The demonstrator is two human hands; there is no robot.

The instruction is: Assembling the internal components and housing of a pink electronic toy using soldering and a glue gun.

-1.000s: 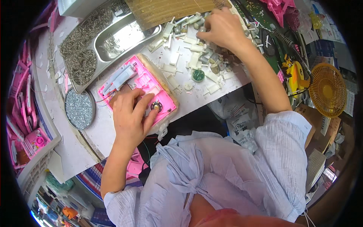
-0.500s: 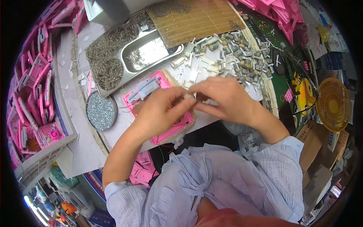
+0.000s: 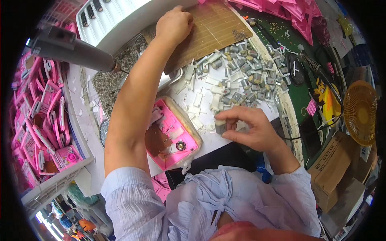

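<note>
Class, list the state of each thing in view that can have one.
Right hand: pinching grey motor
Left hand: over cardboard sheet, grip unclear
Pink casing: open, inside exposed
Electric screwdriver: on or off unclear
White crate: filled with pink parts
Other motors: lying loose

The left forearm point(image 3: 130, 104) covers one edge of the pink casing point(image 3: 169, 117), much of the round dish point(image 3: 103, 135) to its left and part of the metal tray point(image 3: 172, 77) beyond. Farther beyond the casing, a white box point(image 3: 124, 24) is cut off and the left hand point(image 3: 174, 26) hides its own fingertips; right of the casing, the right hand point(image 3: 247, 127) partly covers a grey block point(image 3: 220, 126).
</note>
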